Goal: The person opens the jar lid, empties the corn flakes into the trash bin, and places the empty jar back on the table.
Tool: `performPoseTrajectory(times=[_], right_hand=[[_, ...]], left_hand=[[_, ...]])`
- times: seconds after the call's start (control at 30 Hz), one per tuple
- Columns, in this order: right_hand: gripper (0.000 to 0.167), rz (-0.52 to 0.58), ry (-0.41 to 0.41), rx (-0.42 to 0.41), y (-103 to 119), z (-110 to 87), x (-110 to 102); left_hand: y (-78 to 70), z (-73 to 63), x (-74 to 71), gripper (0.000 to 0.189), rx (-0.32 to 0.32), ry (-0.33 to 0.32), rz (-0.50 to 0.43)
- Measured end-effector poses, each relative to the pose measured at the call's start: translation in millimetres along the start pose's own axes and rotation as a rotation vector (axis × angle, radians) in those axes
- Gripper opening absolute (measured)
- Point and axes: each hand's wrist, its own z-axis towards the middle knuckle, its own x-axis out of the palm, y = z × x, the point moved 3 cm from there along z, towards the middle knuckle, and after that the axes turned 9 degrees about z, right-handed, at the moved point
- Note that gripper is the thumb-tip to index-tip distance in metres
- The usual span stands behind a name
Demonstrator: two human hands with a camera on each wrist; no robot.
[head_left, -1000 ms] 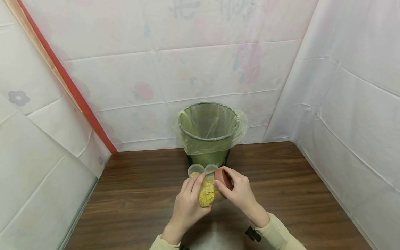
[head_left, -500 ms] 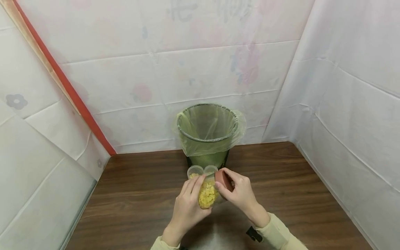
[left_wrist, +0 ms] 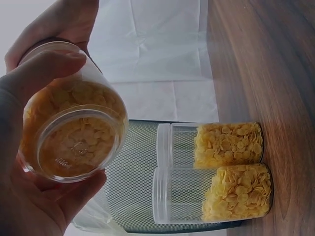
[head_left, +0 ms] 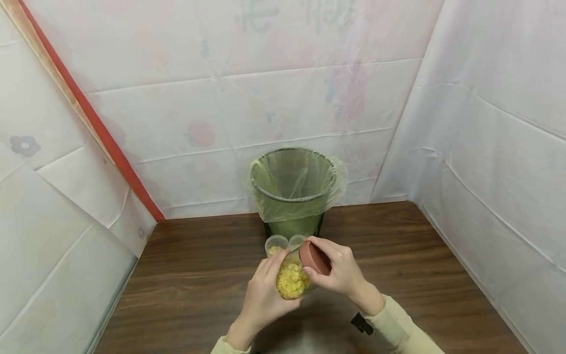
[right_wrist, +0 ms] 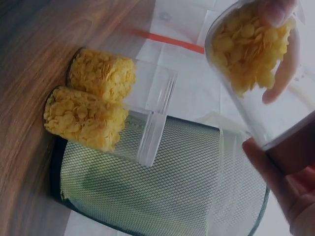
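My left hand [head_left: 267, 290] grips a clear jar [head_left: 292, 282] partly filled with yellow corn flakes. The jar is tilted, so its round base [left_wrist: 78, 147] faces the left wrist camera. A reddish-brown lid [head_left: 315, 258] is in my right hand [head_left: 342, 270], fingers and thumb around its edge. In the right wrist view the lid sits right at the mouth of the held jar [right_wrist: 246, 54]. Just beyond my hands, two more clear jars stand upright side by side; the left wrist view shows corn flakes in the upper jar [left_wrist: 229, 145] and the lower jar [left_wrist: 236, 194].
Behind the standing jars is a green mesh wastebasket [head_left: 294, 226] with a thin translucent bag [head_left: 283, 209] folded over its rim. All this is on a dark wooden table [head_left: 199, 265]. White sheeting [head_left: 177, 108] encloses the back and both sides.
The held jar has tipped a little, showing more of its base and flakes in the head view. My right hand and the lid have shifted slightly left.
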Motion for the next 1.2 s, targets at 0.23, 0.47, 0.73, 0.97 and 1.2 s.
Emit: performPoseTrajectory(times=[0.23,0.47,0.73,0.97,1.2], right_hand=[[0.056,0.032,0.012,-0.079,-1.5,1.8,-1.7],[0.054,0.068,0.051,-0.058,-1.4,1.5,-0.5],[0.054,0.123,0.135,-0.024,-2.4,-1.4,-1.4],[0.057,0.229,0.184,-0.058,-2.0,-1.4,-0.4],[0.057,0.348,0.206,-0.021,0.2,2.2,3.6]], left_hand=[[0.2,0.3,-1.0,0.107,0.000,0.011,-0.017],[0.7,-0.2,-1.1,0.107,-0.007,0.022,-0.018],[0.8,-1.1,-1.7,0.108,-0.020,0.045,-0.034],[0.5,-2.9,-0.8,0.105,-0.055,0.082,-0.034],[2.1,-3.0,-0.1,0.104,-0.080,0.076,-0.035]])
